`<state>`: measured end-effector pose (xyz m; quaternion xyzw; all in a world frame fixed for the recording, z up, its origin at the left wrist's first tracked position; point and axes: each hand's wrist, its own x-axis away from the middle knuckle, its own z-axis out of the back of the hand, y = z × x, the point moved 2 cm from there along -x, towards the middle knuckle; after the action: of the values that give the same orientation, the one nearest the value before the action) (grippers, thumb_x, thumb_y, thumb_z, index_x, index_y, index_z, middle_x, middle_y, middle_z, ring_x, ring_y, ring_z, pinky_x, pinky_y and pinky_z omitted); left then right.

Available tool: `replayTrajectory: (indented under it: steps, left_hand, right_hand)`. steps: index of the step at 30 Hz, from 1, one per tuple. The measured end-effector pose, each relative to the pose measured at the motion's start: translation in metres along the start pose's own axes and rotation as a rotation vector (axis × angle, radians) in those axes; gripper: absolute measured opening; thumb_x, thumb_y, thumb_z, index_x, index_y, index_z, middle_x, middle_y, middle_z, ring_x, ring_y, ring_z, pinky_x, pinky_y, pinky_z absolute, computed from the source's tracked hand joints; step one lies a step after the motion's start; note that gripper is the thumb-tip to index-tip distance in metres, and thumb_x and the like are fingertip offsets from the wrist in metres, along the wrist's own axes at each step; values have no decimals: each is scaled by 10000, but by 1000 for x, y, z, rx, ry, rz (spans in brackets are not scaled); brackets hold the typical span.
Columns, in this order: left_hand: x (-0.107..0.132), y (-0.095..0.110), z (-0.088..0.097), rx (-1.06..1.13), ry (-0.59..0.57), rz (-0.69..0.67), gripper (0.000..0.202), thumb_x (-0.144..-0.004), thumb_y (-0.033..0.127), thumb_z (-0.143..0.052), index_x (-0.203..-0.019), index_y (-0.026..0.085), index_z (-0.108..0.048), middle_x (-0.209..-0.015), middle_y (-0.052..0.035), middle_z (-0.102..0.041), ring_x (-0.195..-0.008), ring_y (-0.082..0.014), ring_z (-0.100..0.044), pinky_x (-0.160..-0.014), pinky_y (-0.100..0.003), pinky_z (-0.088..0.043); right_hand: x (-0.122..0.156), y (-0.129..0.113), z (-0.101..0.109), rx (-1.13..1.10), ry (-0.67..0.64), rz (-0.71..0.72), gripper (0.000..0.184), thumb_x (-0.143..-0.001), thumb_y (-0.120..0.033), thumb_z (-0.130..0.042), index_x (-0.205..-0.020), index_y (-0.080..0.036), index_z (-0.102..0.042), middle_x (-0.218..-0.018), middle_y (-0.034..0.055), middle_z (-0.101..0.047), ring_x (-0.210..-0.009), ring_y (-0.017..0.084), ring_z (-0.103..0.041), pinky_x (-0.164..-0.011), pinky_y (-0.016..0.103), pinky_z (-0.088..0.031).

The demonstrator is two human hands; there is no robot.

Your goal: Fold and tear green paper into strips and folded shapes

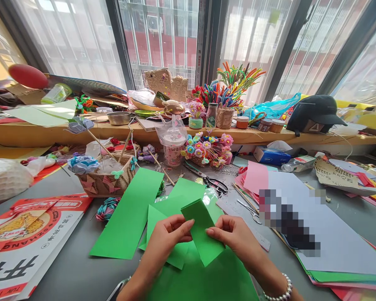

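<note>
The folded green paper (202,232) is held up between both hands, just above the loose green sheets (128,217) that lie on the grey table (78,263), and in front of the scissors (213,182). The left hand (167,238) has its grip pinched together on the paper's left edge, thumb on top and fingers underneath. The right hand (235,236) is clamped in the same way on the right edge, a bead bracelet (282,292) on its wrist.

The piece looks light and thin, probably craft paper: stiff enough to keep a crease, yet easily bent, dented or torn if squeezed hard. Its surface seems matte, so it should not slip much. The edges and corners near the fold look like the best places to hold it, with fingertips only, so the flat faces stay unmarked.

Behind the scissors stand a drink cup in a plastic bag (173,146) and a basket of small paper flowers (208,150); to their left sits a woven basket (106,179).
</note>
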<state>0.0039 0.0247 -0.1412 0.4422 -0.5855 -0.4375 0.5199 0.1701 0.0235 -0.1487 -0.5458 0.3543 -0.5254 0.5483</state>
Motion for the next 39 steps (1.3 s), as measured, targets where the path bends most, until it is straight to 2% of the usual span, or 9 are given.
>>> replayTrajectory:
  steps: [3,5,8,10,17,23,33,37,39]
  left_hand:
    - [0,9,7,-57,-39,-143,283,-614,287,-667,-876,194,-614,-891,-9,-671,-878,-180,-585,-732,-224,-470]
    - [2,14,9,-194,-143,-215,352,-627,266,-665,-967,209,-594,-946,-16,-663,-917,-179,-574,-783,-228,-446]
    - [4,17,8,-473,-286,-246,238,-657,274,-637,-886,211,-646,-818,-5,-688,-783,-172,-606,-702,-220,-450]
    - [4,16,8,-594,-294,-250,148,-679,298,-605,-766,201,-676,-734,2,-689,-703,-163,-600,-624,-203,-436]
    - [3,9,7,-695,-290,-216,206,-698,340,-560,-761,182,-677,-632,8,-653,-581,-136,-545,-511,-177,-365]
    - [11,5,-8,-856,-421,-322,172,-728,246,-522,-714,201,-687,-663,-4,-657,-629,-141,-546,-573,-182,-350]
    - [13,2,-20,-843,-477,-307,188,-713,201,-504,-701,173,-689,-601,-10,-633,-558,-130,-516,-507,-180,-333]
    - [10,13,-10,-790,-409,-288,198,-708,272,-528,-674,169,-694,-607,-19,-647,-578,-146,-538,-531,-189,-358]
    - [6,18,2,-711,-286,-233,217,-696,322,-537,-640,173,-684,-622,-16,-654,-608,-162,-552,-554,-199,-376]
  right_hand:
    - [2,-3,0,128,-81,-1,245,-610,-286,-656,-517,-142,-481,-465,-63,-386,-461,65,-302,-422,204,-190]
    - [4,-4,-1,233,-102,10,228,-591,-272,-672,-507,-135,-510,-452,-63,-393,-461,66,-312,-416,200,-190]
    - [7,-5,-4,330,-141,32,211,-563,-270,-698,-505,-129,-552,-435,-67,-402,-460,66,-325,-407,194,-194]
    - [8,-6,-2,346,-156,34,192,-565,-274,-700,-523,-127,-584,-438,-64,-420,-462,68,-341,-407,189,-205]
    - [7,-12,7,386,-137,67,109,-629,-240,-646,-585,-141,-639,-478,-39,-490,-484,86,-392,-437,191,-256]
    - [10,-6,1,497,-187,107,94,-625,-238,-657,-580,-155,-653,-482,-33,-521,-469,88,-431,-420,184,-264]
    - [14,-8,2,441,-266,88,101,-620,-242,-654,-581,-149,-643,-470,-45,-510,-466,80,-428,-410,174,-263]
    - [11,-12,32,344,-241,29,137,-641,-255,-628,-558,-148,-610,-472,-26,-538,-463,101,-486,-427,186,-329]
    - [7,-14,51,310,-83,40,177,-670,-284,-606,-560,-146,-591,-496,-9,-564,-487,117,-521,-467,208,-377]
